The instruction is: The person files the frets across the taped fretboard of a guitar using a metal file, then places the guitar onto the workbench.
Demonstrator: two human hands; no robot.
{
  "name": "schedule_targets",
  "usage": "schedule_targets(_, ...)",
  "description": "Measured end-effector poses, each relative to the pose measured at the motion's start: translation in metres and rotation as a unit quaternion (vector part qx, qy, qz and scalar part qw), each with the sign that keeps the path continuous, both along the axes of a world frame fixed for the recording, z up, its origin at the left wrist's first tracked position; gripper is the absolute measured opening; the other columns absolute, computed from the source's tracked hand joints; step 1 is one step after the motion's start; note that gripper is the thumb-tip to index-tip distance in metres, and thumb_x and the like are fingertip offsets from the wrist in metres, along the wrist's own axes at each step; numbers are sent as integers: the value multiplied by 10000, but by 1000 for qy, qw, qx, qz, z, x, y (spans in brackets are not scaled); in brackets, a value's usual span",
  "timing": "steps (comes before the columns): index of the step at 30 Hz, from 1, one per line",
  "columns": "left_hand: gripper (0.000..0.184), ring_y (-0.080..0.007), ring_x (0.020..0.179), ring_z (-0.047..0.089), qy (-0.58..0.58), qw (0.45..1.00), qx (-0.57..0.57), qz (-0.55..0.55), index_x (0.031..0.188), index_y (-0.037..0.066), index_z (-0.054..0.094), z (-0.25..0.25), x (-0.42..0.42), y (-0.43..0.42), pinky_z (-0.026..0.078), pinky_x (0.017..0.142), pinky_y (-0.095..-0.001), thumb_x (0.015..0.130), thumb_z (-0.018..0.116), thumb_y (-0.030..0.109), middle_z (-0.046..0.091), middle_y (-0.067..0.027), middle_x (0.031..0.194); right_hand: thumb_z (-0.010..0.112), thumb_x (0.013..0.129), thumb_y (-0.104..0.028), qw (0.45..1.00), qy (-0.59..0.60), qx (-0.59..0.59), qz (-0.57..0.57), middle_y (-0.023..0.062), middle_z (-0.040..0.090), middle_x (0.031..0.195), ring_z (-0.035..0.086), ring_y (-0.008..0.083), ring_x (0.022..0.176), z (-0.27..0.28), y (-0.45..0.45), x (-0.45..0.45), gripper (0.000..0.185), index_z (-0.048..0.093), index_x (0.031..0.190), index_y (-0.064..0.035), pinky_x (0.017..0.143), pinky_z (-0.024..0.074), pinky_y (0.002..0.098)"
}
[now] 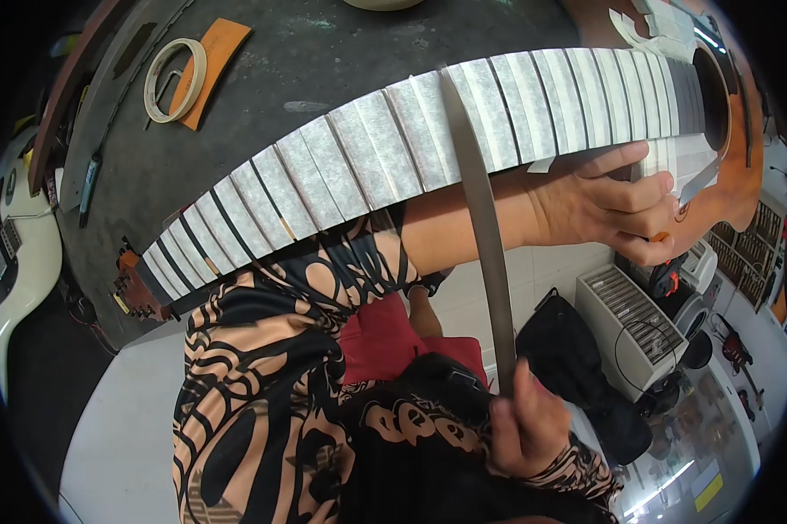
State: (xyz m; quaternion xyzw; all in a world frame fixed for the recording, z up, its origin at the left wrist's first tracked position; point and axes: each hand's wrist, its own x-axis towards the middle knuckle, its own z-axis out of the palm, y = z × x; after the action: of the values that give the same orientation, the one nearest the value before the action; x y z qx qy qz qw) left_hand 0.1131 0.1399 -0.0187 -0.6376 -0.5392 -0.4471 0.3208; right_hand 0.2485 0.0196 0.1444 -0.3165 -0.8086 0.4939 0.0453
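White paper tape covers most of the guitar's long, flat neck, which lies along the near side of the dark desk. The right hand is shut tight around the near end of a thin grey metal file, which lies across the neck. The left hand is curled at the neck's near edge, close to the body; I cannot tell how hard it grips. If the file slips or tips, its edge could rip the tape and scratch the wood. A loose tape flap on the near edge could catch and peel. A bump could make the neck slide. The tape looks dull and wrinkly, with thin dark lines between strips. Past the neck, a round tape roll overlaps a curved orange piece.
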Motion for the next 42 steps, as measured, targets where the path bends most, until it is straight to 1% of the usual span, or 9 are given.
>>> schedule_targets(5,484,-126,1229,389,-4,999,29,13,1096,319,353,-1,3,6,266,1132,-491,768,681,179,438,81,1108,533,867,40,1000,-1,-15,-4,99,583,628,581,85,532,-2,58,-103,512,428,1362,110,531,447,242)
schedule_targets(11,510,-133,1230,386,-12,1000,19,4,1117,317,337,0,2,3,260,1133,-494,770,681,172,425,68,1132,559,832,48,999,29,13,0,131,604,652,604,185,518,-18,26,-46,516,448,1330,126,517,471,279)
schedule_targets(15,399,-121,1259,376,33,999,-9,33,1132,373,356,-2,3,2,241,1135,-519,847,632,335,410,84,1173,621,758,74,1000,21,-17,-12,217,658,787,633,277,551,-18,-17,26,525,512,1270,115,506,515,333)
schedule_targets(20,389,-122,1258,376,34,999,-22,27,1136,369,353,-1,3,-1,239,1133,-536,852,617,349,410,75,1177,556,822,43,999,40,3,2,132,583,601,581,215,471,-15,0,-3,522,444,1322,144,474,434,289)
schedule_targets(25,515,-136,1220,389,24,999,13,45,1109,313,325,-1,5,3,245,1134,-508,768,698,210,414,71,1106,501,914,5,999,35,-16,-28,91,543,591,525,98,497,-10,59,-107,474,449,1384,37,504,413,235)
schedule_targets(29,479,-129,1227,384,100,994,-37,38,1097,318,325,-3,0,-3,251,1128,-505,785,676,224,414,76,1110,602,838,41,998,38,-24,-49,119,604,676,573,241,503,-9,54,-108,518,504,1345,1,485,461,344)
schedule_targets(37,362,-129,1239,389,2,1000,3,14,1083,374,363,-2,7,4,285,1099,-509,830,621,348,419,80,1156,641,746,70,997,42,49,-42,129,604,673,582,219,498,-31,-26,23,497,565,1237,81,464,468,300)
schedule_targets(41,348,-134,1237,397,3,1000,9,16,1097,394,377,-3,6,5,287,1095,-522,837,607,368,417,77,1175,634,787,44,997,43,33,-48,106,564,609,551,234,478,-25,7,-34,503,543,1282,47,452,454,328)
schedule_targets(42,410,-138,1231,391,12,1000,13,21,1099,370,357,-4,5,5,289,1095,-516,807,634,292,421,75,1152,588,839,26,999,33,19,-27,113,570,619,561,165,491,-22,26,-57,493,505,1324,44,472,442,294)
